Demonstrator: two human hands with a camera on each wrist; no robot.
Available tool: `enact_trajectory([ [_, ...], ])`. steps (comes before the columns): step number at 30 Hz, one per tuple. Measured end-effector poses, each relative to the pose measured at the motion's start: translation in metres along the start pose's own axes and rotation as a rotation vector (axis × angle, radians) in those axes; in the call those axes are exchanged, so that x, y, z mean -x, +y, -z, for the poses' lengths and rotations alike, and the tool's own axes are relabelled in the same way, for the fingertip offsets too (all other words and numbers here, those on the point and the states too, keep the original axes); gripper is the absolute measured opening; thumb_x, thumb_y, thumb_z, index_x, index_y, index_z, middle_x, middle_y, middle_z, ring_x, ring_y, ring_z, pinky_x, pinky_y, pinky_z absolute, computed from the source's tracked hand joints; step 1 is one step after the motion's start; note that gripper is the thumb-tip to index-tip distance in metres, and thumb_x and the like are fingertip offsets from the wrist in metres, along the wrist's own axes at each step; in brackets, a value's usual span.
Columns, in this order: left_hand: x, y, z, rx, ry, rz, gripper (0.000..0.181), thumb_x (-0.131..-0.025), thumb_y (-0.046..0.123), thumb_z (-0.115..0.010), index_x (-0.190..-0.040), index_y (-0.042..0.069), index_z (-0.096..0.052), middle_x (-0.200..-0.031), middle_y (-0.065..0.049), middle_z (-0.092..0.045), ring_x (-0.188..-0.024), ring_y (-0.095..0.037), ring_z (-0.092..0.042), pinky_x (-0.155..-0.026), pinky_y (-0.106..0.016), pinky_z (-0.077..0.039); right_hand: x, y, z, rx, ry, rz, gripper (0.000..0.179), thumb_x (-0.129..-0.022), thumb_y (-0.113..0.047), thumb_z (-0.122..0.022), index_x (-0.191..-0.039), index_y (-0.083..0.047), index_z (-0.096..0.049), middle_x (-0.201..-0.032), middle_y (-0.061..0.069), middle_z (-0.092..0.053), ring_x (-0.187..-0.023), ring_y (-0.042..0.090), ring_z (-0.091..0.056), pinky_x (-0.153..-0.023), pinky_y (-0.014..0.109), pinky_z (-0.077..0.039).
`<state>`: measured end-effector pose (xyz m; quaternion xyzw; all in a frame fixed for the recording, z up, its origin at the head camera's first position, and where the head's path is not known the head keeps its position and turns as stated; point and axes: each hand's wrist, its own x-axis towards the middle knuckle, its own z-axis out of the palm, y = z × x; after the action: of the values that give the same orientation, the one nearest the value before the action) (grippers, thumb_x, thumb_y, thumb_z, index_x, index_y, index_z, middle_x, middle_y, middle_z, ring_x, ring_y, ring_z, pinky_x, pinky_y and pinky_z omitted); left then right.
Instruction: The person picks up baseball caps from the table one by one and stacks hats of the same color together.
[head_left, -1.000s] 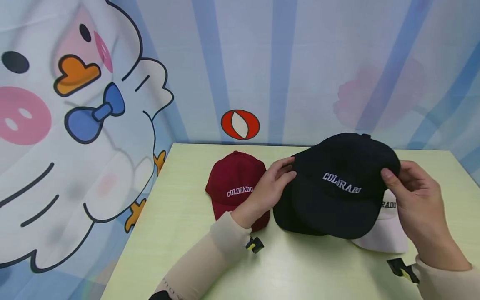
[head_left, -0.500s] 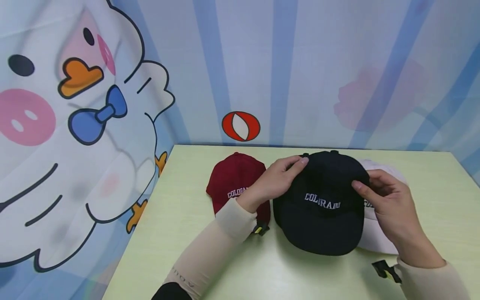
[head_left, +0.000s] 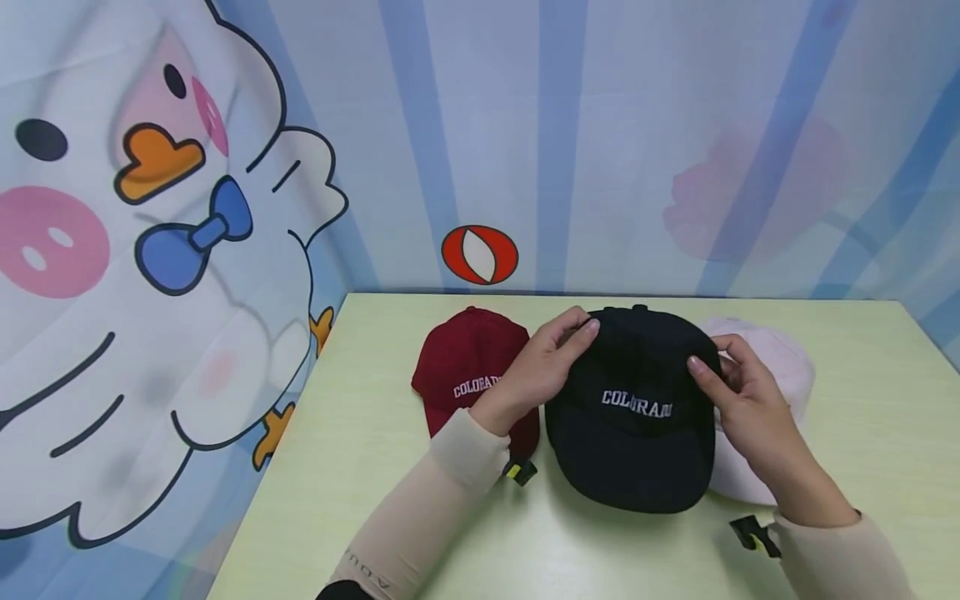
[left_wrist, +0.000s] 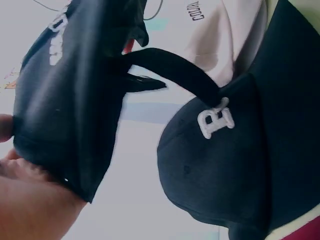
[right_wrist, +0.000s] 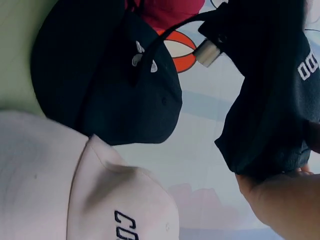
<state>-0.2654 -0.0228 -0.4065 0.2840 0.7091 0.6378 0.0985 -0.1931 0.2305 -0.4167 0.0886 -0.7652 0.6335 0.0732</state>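
Both hands hold up a black baseball cap (head_left: 637, 450) with white COLORADO lettering, its brim toward me. My left hand (head_left: 536, 367) pinches its left side between thumb and fingers; my right hand (head_left: 750, 408) pinches its right side. In the wrist views, its back strap hangs loosely, with a metal buckle (right_wrist: 207, 53) on it. A second black cap (left_wrist: 200, 160) lies on the table beneath, nearly all hidden in the head view. A gap shows between the two crowns in the left wrist view.
A dark red cap (head_left: 465, 350) rests on the pale table (head_left: 315, 500), partly behind my left forearm. To the right lies a white cap (head_left: 783, 367), partly covered by my right hand. A printed cloth (head_left: 615, 150) hangs behind the table.
Both hands have brought the held black cap left and down, from partly over the white cap to in front of the other black cap. More of the white cap shows now.
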Motion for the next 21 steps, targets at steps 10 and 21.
enact_trajectory([
  [10, 0.001, -0.014, 0.010, 0.200, -0.010, -0.010, 0.014, -0.110, 0.017, -0.050, -0.095, 0.016, -0.049, -0.066, 0.005, -0.060, -0.075, -0.011, -0.067, -0.072, -0.026, -0.054, -0.008, 0.008, -0.007, -0.112, -0.033, 0.006, 0.014, -0.108, -0.016, -0.055, -0.121, -0.017, -0.055, -0.095, -0.011, -0.072, -0.083, 0.001, -0.064, -0.072, 0.018, -0.046],
  [21, -0.001, -0.020, 0.023, 0.289, 0.020, 0.075, 0.007, -0.108, 0.015, -0.051, -0.109, 0.022, -0.052, -0.080, 0.009, -0.072, -0.083, -0.010, -0.071, -0.088, -0.026, -0.054, -0.016, 0.020, -0.011, -0.167, -0.042, 0.030, 0.014, -0.107, -0.013, -0.056, -0.121, -0.015, -0.055, -0.099, -0.011, -0.071, -0.088, 0.000, -0.068, -0.075, 0.015, -0.052],
])
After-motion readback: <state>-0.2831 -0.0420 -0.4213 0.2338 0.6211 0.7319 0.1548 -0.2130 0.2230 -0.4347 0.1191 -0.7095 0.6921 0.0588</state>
